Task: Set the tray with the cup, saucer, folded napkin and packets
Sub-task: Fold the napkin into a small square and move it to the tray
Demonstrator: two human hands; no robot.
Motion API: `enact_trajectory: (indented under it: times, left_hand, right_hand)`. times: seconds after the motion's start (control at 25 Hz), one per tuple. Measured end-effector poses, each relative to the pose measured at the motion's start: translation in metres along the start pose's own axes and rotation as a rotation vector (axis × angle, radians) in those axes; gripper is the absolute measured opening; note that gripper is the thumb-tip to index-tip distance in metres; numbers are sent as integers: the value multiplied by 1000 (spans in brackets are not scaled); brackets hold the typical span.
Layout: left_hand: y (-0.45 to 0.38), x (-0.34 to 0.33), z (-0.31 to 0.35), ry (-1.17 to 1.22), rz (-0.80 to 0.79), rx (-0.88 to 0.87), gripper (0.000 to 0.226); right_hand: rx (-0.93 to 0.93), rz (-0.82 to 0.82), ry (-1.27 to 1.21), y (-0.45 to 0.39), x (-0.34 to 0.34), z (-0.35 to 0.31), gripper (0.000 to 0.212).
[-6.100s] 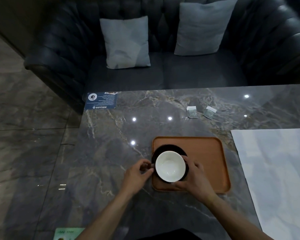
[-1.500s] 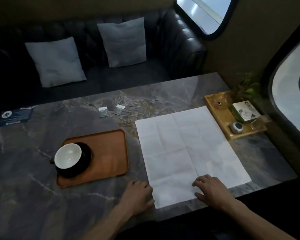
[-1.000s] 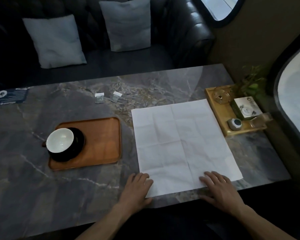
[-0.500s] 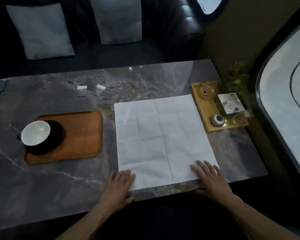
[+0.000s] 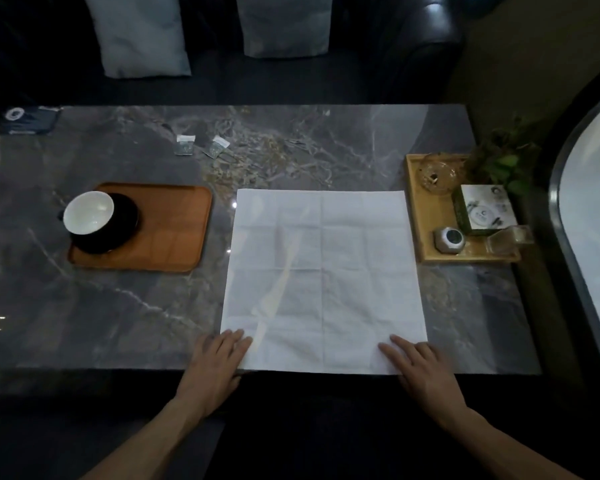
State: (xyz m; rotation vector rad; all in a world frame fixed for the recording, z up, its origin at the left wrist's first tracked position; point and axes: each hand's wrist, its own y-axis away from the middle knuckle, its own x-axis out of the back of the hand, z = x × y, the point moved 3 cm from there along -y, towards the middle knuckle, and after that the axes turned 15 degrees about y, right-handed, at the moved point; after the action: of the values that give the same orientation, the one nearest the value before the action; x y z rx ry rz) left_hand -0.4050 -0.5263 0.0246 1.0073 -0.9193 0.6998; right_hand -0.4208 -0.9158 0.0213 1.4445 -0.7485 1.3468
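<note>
A white napkin lies spread flat on the marble table, creased into squares. My left hand rests flat on its near left corner, and my right hand lies flat on its near right corner, fingers apart. To the left stands the orange tray with a white cup on a black saucer at its left end. Two small packets lie on the table behind the tray.
A wooden tray at the right edge holds a glass dish, a small box, a round grey object and a clear glass. A plant stands behind it. A dark card lies far left. A sofa with two cushions runs behind.
My hands left the cup and saucer and came to the napkin's near corners. In the last second the view turned to face the napkin squarely; the hands hardly moved.
</note>
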Motion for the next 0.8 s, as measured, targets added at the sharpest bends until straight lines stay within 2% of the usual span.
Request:
enact_trajectory:
  times: [0.04,0.12,0.32,0.4,0.48,0.56,0.8]
  left_hand:
    - [3,-2,1,-3,31,-7,56]
    - [9,-5,3,18,61,-9,56]
    - [21,-5,2,65,122,-29,43]
    - [21,-2,-1,123,162,-5,35]
    - [18,0,-7,196,199,35,33]
    - [14,6,-14,251,261,51,31]
    - [-1,35,-32,355,368,-10,20]
  right_hand:
    - [6,25,8,3,-1,1,70]
    - [23,33,-3,9,-4,2,64]
    - [18,40,-31,19,5,5,29]
    - [-11,-34,-92,12,9,8,30]
    - [-10,-141,-119,0,17,15,21]
    - [-3,-204,-125,-10,21,25,21]
    - [-78,-117,-231,-39,58,56,10]
